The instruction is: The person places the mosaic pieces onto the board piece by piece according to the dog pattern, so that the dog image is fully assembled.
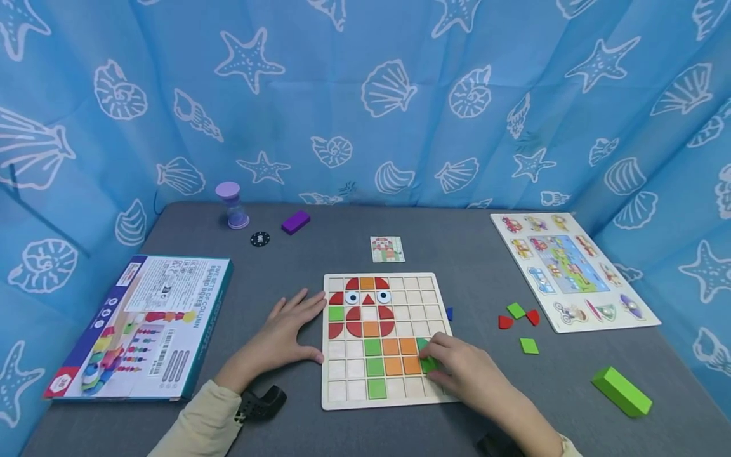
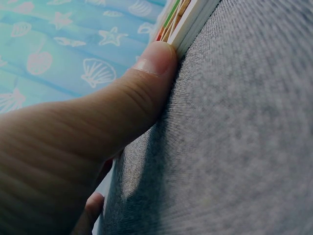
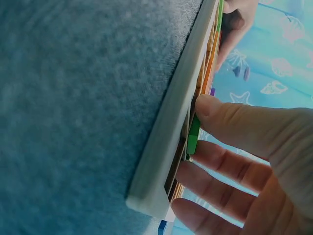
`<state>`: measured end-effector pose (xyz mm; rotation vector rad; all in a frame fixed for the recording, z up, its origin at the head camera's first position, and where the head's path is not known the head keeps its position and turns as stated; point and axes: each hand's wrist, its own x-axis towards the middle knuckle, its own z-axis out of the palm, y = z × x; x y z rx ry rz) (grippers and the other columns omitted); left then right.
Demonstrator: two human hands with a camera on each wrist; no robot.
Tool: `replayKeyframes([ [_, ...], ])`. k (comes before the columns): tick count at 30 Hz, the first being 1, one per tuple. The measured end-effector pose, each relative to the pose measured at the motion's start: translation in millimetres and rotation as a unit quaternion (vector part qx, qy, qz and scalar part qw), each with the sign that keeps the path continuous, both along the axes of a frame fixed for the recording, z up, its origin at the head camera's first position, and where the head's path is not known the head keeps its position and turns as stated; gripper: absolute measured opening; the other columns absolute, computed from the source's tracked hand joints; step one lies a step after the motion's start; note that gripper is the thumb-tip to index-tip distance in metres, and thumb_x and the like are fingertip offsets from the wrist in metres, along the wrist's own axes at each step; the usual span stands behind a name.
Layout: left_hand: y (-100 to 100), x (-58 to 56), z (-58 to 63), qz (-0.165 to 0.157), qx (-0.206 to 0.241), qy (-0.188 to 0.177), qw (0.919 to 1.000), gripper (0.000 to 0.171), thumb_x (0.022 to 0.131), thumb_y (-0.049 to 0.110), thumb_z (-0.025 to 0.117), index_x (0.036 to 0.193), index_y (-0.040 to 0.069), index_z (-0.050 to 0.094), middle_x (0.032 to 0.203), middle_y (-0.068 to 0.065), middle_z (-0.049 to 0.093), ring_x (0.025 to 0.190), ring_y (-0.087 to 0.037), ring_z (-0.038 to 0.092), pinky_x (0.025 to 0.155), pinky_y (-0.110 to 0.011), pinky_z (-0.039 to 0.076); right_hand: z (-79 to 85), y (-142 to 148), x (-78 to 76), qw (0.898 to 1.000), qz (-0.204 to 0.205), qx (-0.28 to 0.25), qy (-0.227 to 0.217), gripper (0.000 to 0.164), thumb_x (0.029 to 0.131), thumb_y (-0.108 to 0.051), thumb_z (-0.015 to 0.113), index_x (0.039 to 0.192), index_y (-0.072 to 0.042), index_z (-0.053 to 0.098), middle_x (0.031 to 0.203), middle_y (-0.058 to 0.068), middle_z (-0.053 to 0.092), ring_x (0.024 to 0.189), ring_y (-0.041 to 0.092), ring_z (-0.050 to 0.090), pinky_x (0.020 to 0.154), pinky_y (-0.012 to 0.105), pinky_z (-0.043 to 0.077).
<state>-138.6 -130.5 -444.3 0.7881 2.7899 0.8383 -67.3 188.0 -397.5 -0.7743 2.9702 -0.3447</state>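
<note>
A wooden grid board (image 1: 388, 404) lies on the grey table, partly filled with red, orange and green tiles and two eye pieces (image 1: 352, 297). My left hand (image 1: 285, 333) lies along its left edge with fingers spread. In the left wrist view the thumb (image 2: 154, 61) touches the board's side. At the lower right of the grid, my right hand (image 1: 468, 371) pinches a green square tile (image 3: 193, 137) between thumb and fingers. That tile sits tilted at its cell, next to the orange tiles (image 1: 402, 357). A small picture card (image 1: 387, 249) lies behind the board.
Loose green tiles (image 1: 528, 346) and red pieces (image 1: 505, 322) lie right of the board. Farther right are a green block (image 1: 622, 391) and a picture puzzle (image 1: 577, 317). A box (image 1: 165, 343) lies left; an hourglass (image 1: 232, 206), black disc (image 1: 259, 239) and purple block (image 1: 296, 222) stand behind.
</note>
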Motion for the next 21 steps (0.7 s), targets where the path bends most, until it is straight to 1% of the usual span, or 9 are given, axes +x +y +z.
replayKeyframes([
  [6,-1.2,1.1,-1.7,-0.002,0.006,0.004,1.0,0.099,0.058,0.059,0.069,0.139,0.019,0.031,0.145,0.007,0.025,0.136,-0.025,0.011,0.105,-0.055,0.004,-0.8,-0.1,0.2,1.0,0.009,-0.009,0.004,0.023,0.071,-0.021,0.073,0.092,-0.023,0.065,0.088,-0.014,0.055,0.074,0.0,0.051,0.061,0.022,0.048],
  [9,-1.8,1.9,-3.4,0.0,0.005,0.001,1.0,0.1,0.057,0.06,0.069,0.139,0.019,0.031,0.145,0.006,0.026,0.136,-0.025,0.01,0.105,-0.055,0.004,1.2,7.0,0.8,1.0,-0.014,-0.01,0.009,0.024,0.07,-0.022,0.074,0.093,-0.024,0.065,0.09,-0.014,0.056,0.074,0.0,0.051,0.062,0.022,0.048],
  [11,-2.1,2.1,-4.2,0.0,0.005,0.0,1.0,0.1,0.056,0.061,0.068,0.139,0.019,0.031,0.145,0.006,0.026,0.136,-0.025,0.01,0.105,-0.055,0.003,4.0,18.4,0.0,0.999,-0.047,-0.008,0.016,0.026,0.069,-0.022,0.075,0.094,-0.023,0.065,0.09,-0.013,0.057,0.074,0.002,0.052,0.061,0.023,0.047],
  [12,-1.9,1.8,-4.4,0.0,0.005,0.001,1.0,0.1,0.056,0.062,0.068,0.139,0.019,0.031,0.145,0.007,0.025,0.136,-0.025,0.01,0.105,-0.055,0.003,5.7,26.7,-0.8,0.997,-0.07,-0.003,0.021,0.027,0.069,-0.022,0.075,0.094,-0.022,0.065,0.09,-0.011,0.057,0.073,0.003,0.053,0.06,0.024,0.047],
  [15,-0.6,0.2,-4.3,-0.002,0.008,0.006,0.9999,0.1,0.057,0.062,0.068,0.139,0.02,0.031,0.145,0.007,0.025,0.136,-0.025,0.01,0.105,-0.054,0.003,12.1,59.4,-3.1,0.988,-0.151,0.028,0.023,0.032,0.067,-0.02,0.076,0.097,-0.016,0.065,0.091,-0.003,0.058,0.075,0.012,0.056,0.058,0.031,0.046],
  [17,-0.4,-0.1,-4.1,-0.004,0.009,0.008,0.9999,0.1,0.057,0.062,0.067,0.139,0.02,0.031,0.145,0.007,0.025,0.136,-0.025,0.01,0.105,-0.054,0.003,13.2,83.8,-3.4,0.979,-0.198,0.042,0.003,0.036,0.066,-0.018,0.076,0.099,-0.013,0.064,0.092,0.002,0.058,0.074,0.017,0.055,0.056,0.035,0.045],
  [18,-0.5,-0.2,-4.0,-0.004,0.009,0.007,0.9999,0.1,0.057,0.062,0.067,0.139,0.02,0.031,0.145,0.007,0.025,0.136,-0.025,0.01,0.105,-0.054,0.003,13.2,95.4,-3.3,0.975,-0.216,0.05,-0.011,0.037,0.066,-0.017,0.076,0.101,-0.011,0.064,0.092,0.005,0.057,0.075,0.02,0.056,0.056,0.037,0.044],
  [19,-0.7,-0.2,-3.8,-0.004,0.01,0.006,0.9999,0.099,0.057,0.062,0.068,0.139,0.02,0.031,0.145,0.007,0.025,0.136,-0.025,0.01,0.105,-0.054,0.003,12.7,106.1,-3.0,0.972,-0.228,0.057,-0.028,0.039,0.066,-0.015,0.076,0.102,-0.009,0.063,0.093,0.007,0.057,0.077,0.023,0.056,0.057,0.04,0.045],
  [21,-1.5,0.2,-3.2,-0.002,0.008,0.005,0.9999,0.099,0.057,0.061,0.068,0.139,0.02,0.031,0.145,0.007,0.025,0.136,-0.025,0.01,0.105,-0.054,0.003,9.5,122.9,-2.3,0.968,-0.238,0.061,-0.056,0.041,0.067,-0.012,0.075,0.105,-0.006,0.062,0.095,0.011,0.056,0.079,0.027,0.056,0.06,0.042,0.045],
])
